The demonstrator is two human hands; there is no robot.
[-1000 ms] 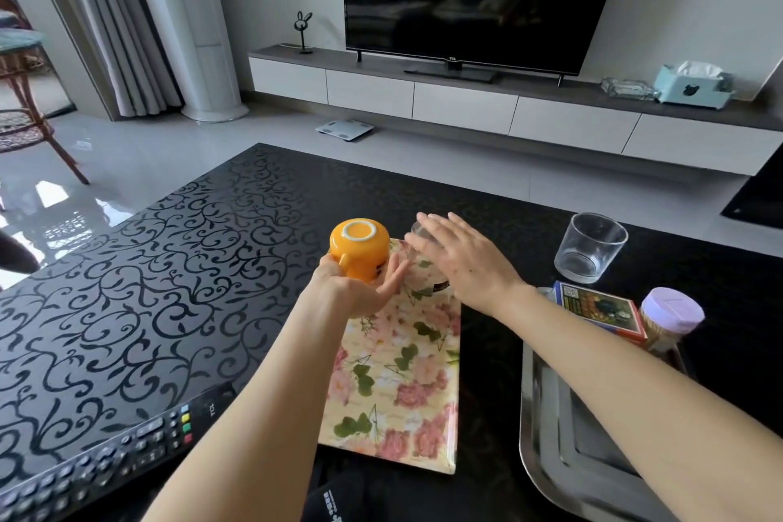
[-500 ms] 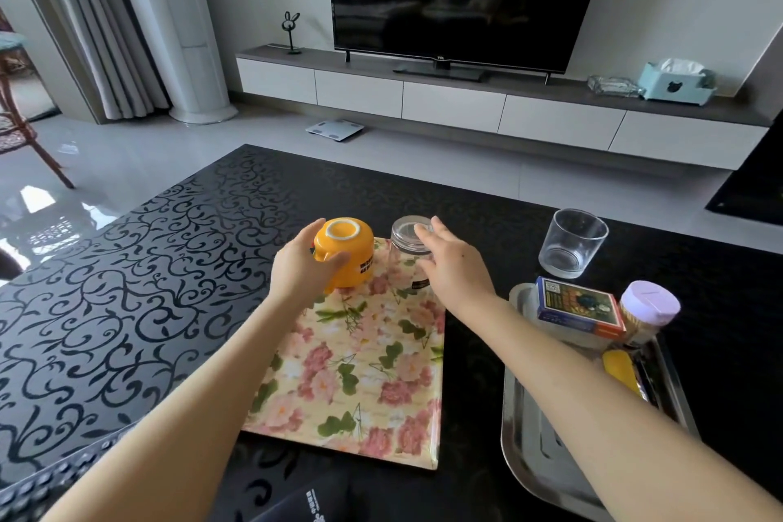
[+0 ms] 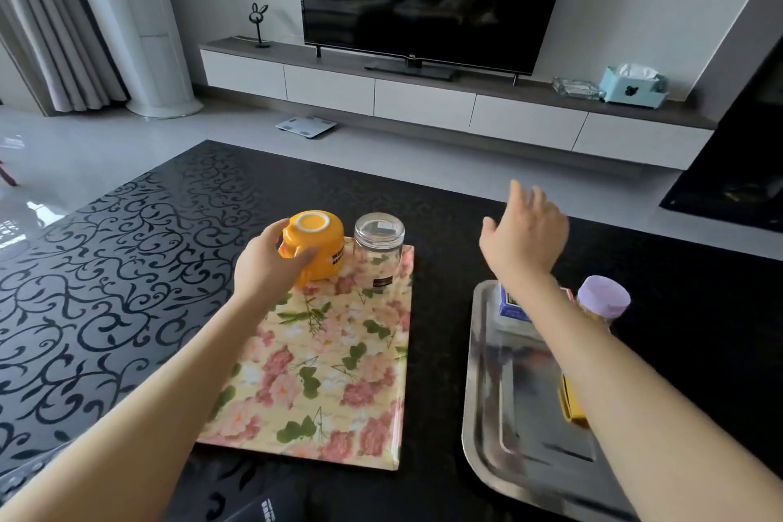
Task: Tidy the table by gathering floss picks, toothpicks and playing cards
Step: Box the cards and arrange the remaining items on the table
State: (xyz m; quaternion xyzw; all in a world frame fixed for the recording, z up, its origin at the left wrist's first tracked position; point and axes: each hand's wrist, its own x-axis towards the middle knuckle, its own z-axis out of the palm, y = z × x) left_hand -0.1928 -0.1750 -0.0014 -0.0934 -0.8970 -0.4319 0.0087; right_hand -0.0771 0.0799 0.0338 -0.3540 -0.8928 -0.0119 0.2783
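Note:
My left hand (image 3: pixel 271 265) grips an upside-down orange mug (image 3: pixel 315 244) that stands on the far left corner of the floral tray (image 3: pixel 322 373). Beside the mug, an inverted clear glass (image 3: pixel 378 256) stands on the same tray. My right hand (image 3: pixel 525 233) hovers open over the table, to the right of the glass and beyond the steel tray (image 3: pixel 474 394). On that tray lie a blue playing card box (image 3: pixel 510 304) and a yellow item (image 3: pixel 572 407), both partly hidden by my right forearm. A purple-lidded jar (image 3: pixel 603 298) stands at its far right.
The black patterned table (image 3: pixel 106 267) stretches out to the left. A dark object (image 3: pixel 262 509) lies at the near edge. Beyond the table are a TV unit (image 3: pixel 423 97) and a floor scale (image 3: pixel 306 126).
My right hand has let go of the inverted glass and swung up and to the right. The orange mug has come down onto the tray, still in my left hand.

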